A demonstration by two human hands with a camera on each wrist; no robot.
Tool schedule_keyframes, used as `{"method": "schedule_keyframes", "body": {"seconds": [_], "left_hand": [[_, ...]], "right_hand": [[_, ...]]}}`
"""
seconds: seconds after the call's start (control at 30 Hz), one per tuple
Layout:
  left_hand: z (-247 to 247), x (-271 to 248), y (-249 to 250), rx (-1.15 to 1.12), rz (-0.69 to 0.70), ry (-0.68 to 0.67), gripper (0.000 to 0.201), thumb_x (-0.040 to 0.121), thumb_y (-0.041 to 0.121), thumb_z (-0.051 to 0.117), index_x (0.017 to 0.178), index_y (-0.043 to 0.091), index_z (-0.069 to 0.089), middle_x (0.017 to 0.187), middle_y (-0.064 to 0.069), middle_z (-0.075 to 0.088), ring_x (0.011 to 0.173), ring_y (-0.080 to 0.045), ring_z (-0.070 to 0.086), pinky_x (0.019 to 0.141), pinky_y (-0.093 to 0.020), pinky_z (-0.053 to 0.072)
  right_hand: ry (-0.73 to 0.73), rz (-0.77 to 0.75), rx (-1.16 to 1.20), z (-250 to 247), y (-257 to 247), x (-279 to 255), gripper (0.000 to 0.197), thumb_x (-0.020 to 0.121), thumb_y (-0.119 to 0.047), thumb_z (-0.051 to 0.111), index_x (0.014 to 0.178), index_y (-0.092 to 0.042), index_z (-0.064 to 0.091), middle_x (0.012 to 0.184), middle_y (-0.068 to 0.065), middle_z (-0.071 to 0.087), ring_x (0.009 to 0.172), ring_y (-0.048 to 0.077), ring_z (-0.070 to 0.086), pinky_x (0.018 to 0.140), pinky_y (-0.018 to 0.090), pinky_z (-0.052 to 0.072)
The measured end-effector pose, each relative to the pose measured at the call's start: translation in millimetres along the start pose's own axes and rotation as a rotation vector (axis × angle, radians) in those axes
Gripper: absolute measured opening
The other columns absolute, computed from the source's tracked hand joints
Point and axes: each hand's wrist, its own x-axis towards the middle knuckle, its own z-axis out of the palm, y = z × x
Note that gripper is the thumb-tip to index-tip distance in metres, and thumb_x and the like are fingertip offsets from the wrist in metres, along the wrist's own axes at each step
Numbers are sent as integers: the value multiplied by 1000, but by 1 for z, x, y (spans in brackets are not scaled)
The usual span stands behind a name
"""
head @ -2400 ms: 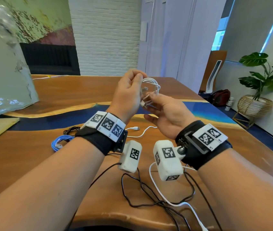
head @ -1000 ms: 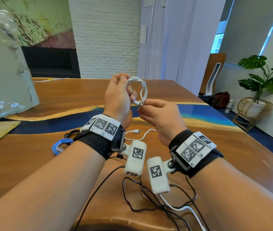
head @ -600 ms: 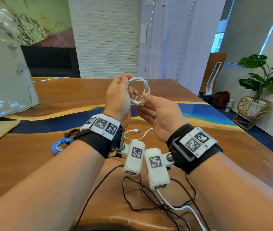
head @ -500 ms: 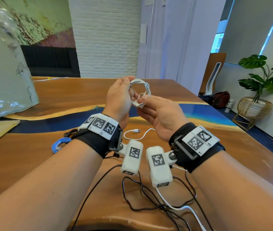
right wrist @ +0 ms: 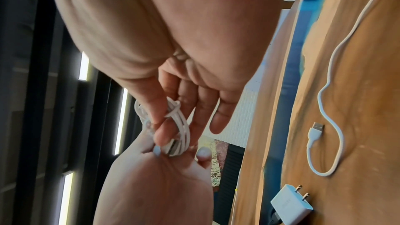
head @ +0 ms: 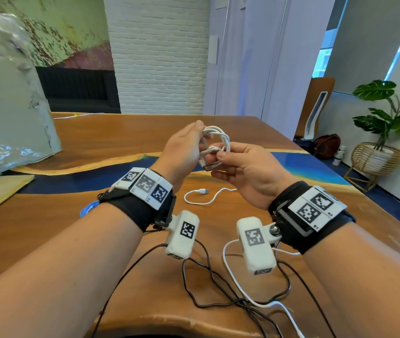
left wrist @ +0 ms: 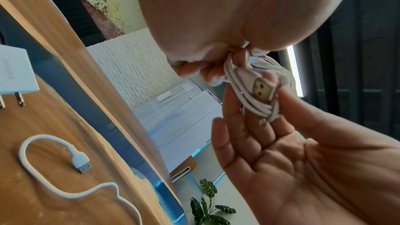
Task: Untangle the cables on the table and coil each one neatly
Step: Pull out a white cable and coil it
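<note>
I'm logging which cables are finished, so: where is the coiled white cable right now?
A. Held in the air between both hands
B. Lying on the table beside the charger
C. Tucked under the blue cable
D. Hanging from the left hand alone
A: the coiled white cable is off the table, gripped by the left hand and pinched by the right hand.

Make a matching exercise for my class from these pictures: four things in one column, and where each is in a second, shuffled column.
1. coiled white cable
2. loose white cable
3. blue cable
4. white charger plug

a. lying flat, prongs showing
b. half hidden behind the left wrist
c. held above the table in both hands
d. looped on the wood, USB plug free

Pairs: 1-c, 2-d, 3-b, 4-a
</note>
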Motion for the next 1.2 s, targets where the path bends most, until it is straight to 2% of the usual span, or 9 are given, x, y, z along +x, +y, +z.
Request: {"method": "schedule_keyframes", "body": {"seconds": [0.13, 0.23, 0.3, 0.37, 0.47, 0.6, 0.7, 1.07, 1.2], "left_hand": [[3, -2, 1, -54, -41, -27, 44, 109, 34, 41, 71, 16, 52, 67, -2, 44, 58, -15, 39, 51, -22, 38], [3, -1, 0, -99, -49, -33, 46, 109, 36, 41, 69, 17, 51, 69, -7, 44, 64, -23, 41, 63, -32, 39], [3, 1, 2, -168, -64, -28, 43, 109, 37, 41, 72, 18, 54, 71, -7, 45, 71, -26, 38, 72, -40, 35], [4, 2, 4, -201, -63, -28, 40, 110, 35, 39, 76, 19, 52, 64, 0, 41, 65, -22, 34, 67, -37, 34], [4, 5, 5, -201, -39, -40, 39, 110, 33, 37, 77, 18, 49, 58, 5, 36, 55, -16, 30, 59, -33, 29], [1, 7, 3, -159, -21, -54, 38, 110, 32, 34, 78, 18, 50, 57, 6, 34, 54, -14, 31, 56, -32, 28], [-4, 8, 4, -96, -18, -32, 37, 110, 35, 34, 82, 18, 51, 61, 5, 38, 57, -14, 34, 57, -32, 29], [-19, 6, 7, -60, -40, -26, 44, 106, 47, 44, 102, 11, 69, 75, 0, 65, 64, -15, 55, 58, -29, 41], [-25, 5, 2, -22, -5, -69, 18, 98, 17, 66, 114, 10, 69, 90, -7, 71, 76, -16, 64, 68, -30, 51]], "right_hand": [[-136, 36, 21, -1, -4, -5, 21, 102, -2, 48, 101, -7, 68, 96, 6, 73, 105, 25, 63, 101, 48, 46], [-146, 6, -16, -1, -9, -5, 25, 101, -11, 50, 99, -11, 74, 94, 2, 71, 106, 24, 59, 92, 47, 47], [-91, -49, -113, -1, -8, -3, 23, 101, -19, 58, 94, -18, 79, 93, 1, 73, 99, 19, 63, 88, 44, 51], [4, -119, -207, -2, -5, 1, 12, 97, -13, 66, 98, -7, 76, 94, 10, 74, 91, 19, 67, 85, 42, 56], [102, -154, -191, -3, 0, 5, 17, 93, -5, 70, 108, 3, 75, 92, 19, 75, 81, 22, 69, 80, 38, 59], [221, -172, -272, 1, -3, 6, 20, 97, -22, 69, 102, -6, 78, 85, 11, 74, 71, 22, 66, 68, 36, 61], [259, -229, -292, 0, -3, 7, 19, 97, -26, 69, 112, -16, 77, 87, 3, 75, 69, 16, 64, 63, 31, 60], [324, -214, -244, 0, -3, 15, 11, 89, -11, 77, 100, -7, 78, 85, 18, 77, 64, 21, 69, 70, 40, 65], [347, -184, -191, -3, -2, 16, 9, 90, -11, 77, 97, -6, 78, 88, 24, 75, 63, 20, 66, 72, 42, 65]]}}
